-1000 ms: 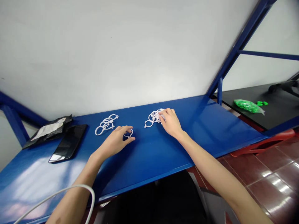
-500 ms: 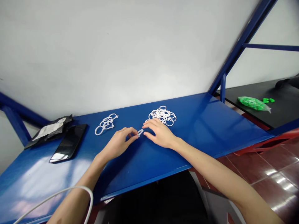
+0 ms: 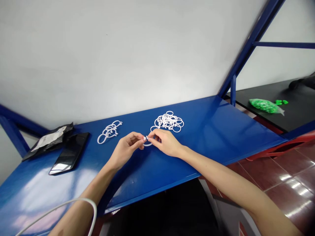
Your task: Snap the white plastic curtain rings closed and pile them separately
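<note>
My left hand point(image 3: 126, 147) and my right hand point(image 3: 166, 141) meet above the blue table point(image 3: 209, 131), both pinching one white plastic ring point(image 3: 147, 141) between their fingertips. Just behind my right hand lies a loose pile of white rings point(image 3: 169, 121). A smaller chain of joined white rings point(image 3: 109, 131) lies to the left, beyond my left hand.
A black phone point(image 3: 69, 153) and a dark foil packet point(image 3: 48, 140) lie at the table's left end. A black table at the right carries a bag of green pieces point(image 3: 265, 106). A white cable point(image 3: 61, 206) curves at the lower left. Blue frame struts rise at the right.
My right hand left the ring pile and came toward my left hand. Both hands rose off the table and now pinch one ring together.
</note>
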A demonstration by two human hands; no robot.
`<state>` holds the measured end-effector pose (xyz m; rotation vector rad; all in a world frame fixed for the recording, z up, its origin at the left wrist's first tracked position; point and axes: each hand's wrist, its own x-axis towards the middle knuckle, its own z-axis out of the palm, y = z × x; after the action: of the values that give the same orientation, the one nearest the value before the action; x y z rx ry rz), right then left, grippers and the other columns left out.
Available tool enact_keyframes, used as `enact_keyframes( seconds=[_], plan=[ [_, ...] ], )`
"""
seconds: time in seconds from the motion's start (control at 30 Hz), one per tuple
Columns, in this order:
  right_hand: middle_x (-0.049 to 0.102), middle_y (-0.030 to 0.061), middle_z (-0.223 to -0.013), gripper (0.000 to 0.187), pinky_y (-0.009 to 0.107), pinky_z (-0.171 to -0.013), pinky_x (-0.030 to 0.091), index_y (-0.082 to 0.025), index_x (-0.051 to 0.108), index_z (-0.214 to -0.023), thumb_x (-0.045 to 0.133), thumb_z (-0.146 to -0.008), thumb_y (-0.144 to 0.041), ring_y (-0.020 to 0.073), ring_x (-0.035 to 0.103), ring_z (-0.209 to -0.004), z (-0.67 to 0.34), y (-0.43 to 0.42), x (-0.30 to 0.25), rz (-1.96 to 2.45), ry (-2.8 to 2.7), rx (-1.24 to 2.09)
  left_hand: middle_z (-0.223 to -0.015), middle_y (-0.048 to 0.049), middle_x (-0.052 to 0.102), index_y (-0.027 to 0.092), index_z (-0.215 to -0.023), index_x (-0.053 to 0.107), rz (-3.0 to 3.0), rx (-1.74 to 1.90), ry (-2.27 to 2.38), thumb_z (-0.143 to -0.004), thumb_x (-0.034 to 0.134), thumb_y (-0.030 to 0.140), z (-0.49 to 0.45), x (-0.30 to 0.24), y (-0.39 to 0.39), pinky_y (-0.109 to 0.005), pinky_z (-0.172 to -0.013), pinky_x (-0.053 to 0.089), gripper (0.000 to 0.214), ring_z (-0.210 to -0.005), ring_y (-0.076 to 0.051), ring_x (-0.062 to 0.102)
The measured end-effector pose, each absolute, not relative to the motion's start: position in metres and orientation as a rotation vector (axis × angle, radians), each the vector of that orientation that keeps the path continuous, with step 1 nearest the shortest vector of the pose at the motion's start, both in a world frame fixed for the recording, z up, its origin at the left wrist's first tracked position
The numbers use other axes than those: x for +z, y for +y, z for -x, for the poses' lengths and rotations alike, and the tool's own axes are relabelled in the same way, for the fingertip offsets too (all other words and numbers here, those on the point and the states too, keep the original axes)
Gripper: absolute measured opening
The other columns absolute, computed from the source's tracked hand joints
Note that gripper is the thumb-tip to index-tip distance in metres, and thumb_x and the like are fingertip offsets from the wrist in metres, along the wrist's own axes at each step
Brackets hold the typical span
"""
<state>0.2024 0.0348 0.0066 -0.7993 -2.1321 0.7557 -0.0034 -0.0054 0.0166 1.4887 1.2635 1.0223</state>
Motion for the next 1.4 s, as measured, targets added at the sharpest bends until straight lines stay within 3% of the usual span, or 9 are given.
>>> enact_keyframes(
  seconds=[0.2, 0.33, 0.67, 0.83, 1.03, 1.17, 1.4],
  plan=[
    [0.071, 0.0032, -0.094, 0.014, 0.028, -0.076, 0.048, -0.019, 0.064, -0.099, 0.056, -0.102, -0.030, 0.0155, 0.064, -0.083, -0.202, 0.033, 0.006, 0.801, -2.173, 0.820, -0.075, -0.0005, 0.069, 0.018, -0.093, 0.068, -1.506, 1.049, 1.349, -0.083, 0.072, 0.045, 0.000, 0.009, -0.005, -0.027, -0.067, 0.052, 0.029, -0.067, -0.014, 0.063],
    [0.071, 0.0058, -0.101, 0.016, 0.030, -0.083, 0.049, -0.019, 0.064, -0.101, 0.049, -0.105, -0.024, 0.0175, 0.065, -0.093, -0.202, 0.030, 0.003, 0.772, -2.271, 0.634, -0.078, -0.0014, 0.070, 0.018, -0.090, 0.070, -1.545, 1.084, 1.377, -0.083, 0.072, 0.045, -0.003, 0.007, -0.008, -0.026, -0.066, 0.052, 0.028, -0.066, -0.014, 0.063],
    [0.071, 0.0074, -0.093, 0.029, 0.031, -0.076, 0.049, -0.017, 0.065, -0.100, 0.041, -0.108, -0.029, 0.0190, 0.062, -0.085, -0.203, 0.028, -0.003, 0.686, -2.519, 0.138, -0.071, -0.0009, 0.069, 0.019, -0.081, 0.070, -1.763, 1.049, 1.387, -0.086, 0.066, 0.037, -0.002, 0.003, -0.012, -0.027, -0.064, 0.050, 0.019, -0.065, -0.015, 0.062],
    [0.072, 0.0079, -0.098, 0.026, 0.031, -0.077, 0.050, -0.017, 0.066, -0.105, 0.044, -0.108, -0.030, 0.0198, 0.064, -0.092, -0.198, 0.033, -0.001, 0.757, -2.468, 0.175, -0.089, -0.0033, 0.073, 0.022, -0.095, 0.070, -1.979, 0.931, 1.478, -0.092, 0.060, 0.038, 0.004, 0.007, -0.005, -0.030, -0.073, 0.052, 0.019, -0.079, -0.019, 0.066],
    [0.070, 0.0067, -0.102, 0.020, 0.033, -0.081, 0.051, -0.019, 0.066, -0.103, 0.052, -0.105, -0.032, 0.0203, 0.064, -0.097, -0.217, 0.057, 0.005, 0.933, -2.258, 0.198, -0.116, -0.0147, 0.069, 0.019, -0.113, 0.069, -2.428, 0.826, 2.040, -0.097, 0.047, 0.035, 0.045, 0.000, 0.018, -0.047, -0.102, 0.044, 0.032, -0.114, -0.033, 0.056],
    [0.064, 0.0098, -0.108, 0.015, 0.035, -0.079, 0.053, -0.019, 0.066, -0.104, 0.053, -0.103, -0.027, 0.0240, 0.060, -0.103, -0.240, 0.077, 0.004, 1.183, -2.131, 0.133, -0.121, -0.0224, 0.065, 0.011, -0.115, 0.070, -2.369, 0.507, 2.470, -0.095, 0.044, 0.034, 0.077, -0.009, 0.025, -0.052, -0.092, 0.044, 0.039, -0.112, -0.041, 0.051],
    [0.057, 0.0148, -0.117, 0.020, 0.044, -0.081, 0.058, -0.017, 0.066, -0.111, 0.056, -0.099, -0.029, 0.0302, 0.057, -0.107, -0.244, 0.082, 0.001, 1.371, -2.148, 0.079, -0.121, -0.0208, 0.065, 0.016, -0.113, 0.070, -2.360, 0.306, 2.477, -0.096, 0.042, 0.032, 0.082, -0.006, 0.023, -0.050, -0.084, 0.042, 0.036, -0.109, -0.042, 0.049]
  ],
)
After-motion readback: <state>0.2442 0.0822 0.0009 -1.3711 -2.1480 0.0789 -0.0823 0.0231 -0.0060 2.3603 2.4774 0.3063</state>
